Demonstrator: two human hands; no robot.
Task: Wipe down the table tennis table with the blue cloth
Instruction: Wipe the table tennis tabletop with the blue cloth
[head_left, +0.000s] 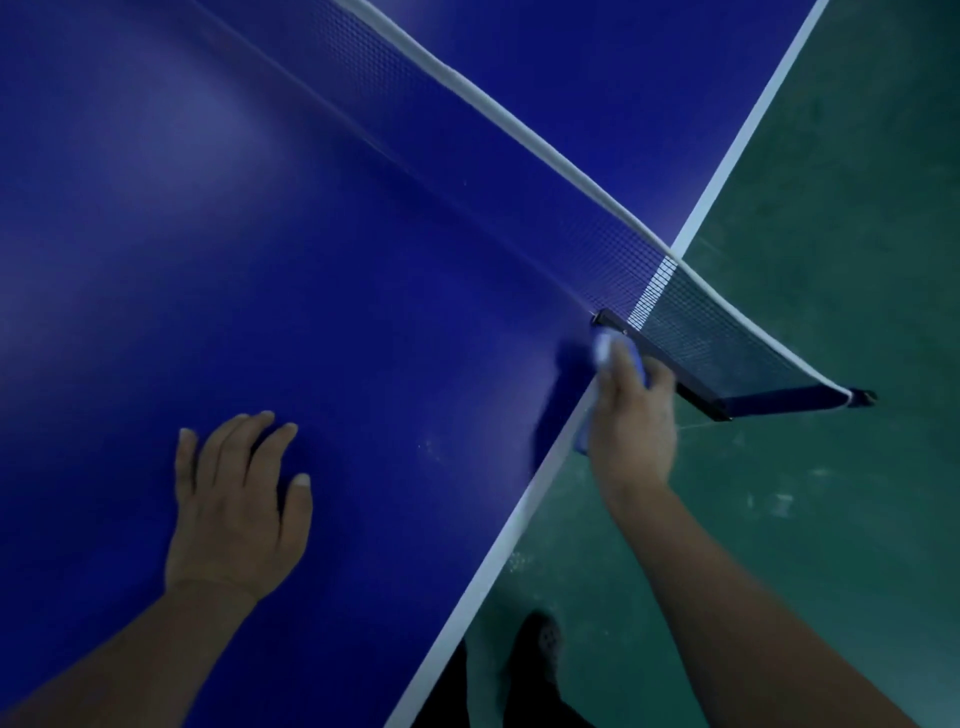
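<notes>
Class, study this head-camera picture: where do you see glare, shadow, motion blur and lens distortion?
Head view: dim overall, with soft pale glare on the table at upper left; a dark shadow falls on the table left of the right hand; the blue cloth under its fingers is smeared by motion blur; the net and white edge line bow from wide-angle distortion; the left hand looks sharp.

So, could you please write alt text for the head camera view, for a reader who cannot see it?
A person's right hand holds a blue cloth at the white-lined side edge of a blue table tennis table, beside the net bracket. The left hand rests flat, fingers spread, on the tabletop. Green floor lies beyond the edge.
</notes>
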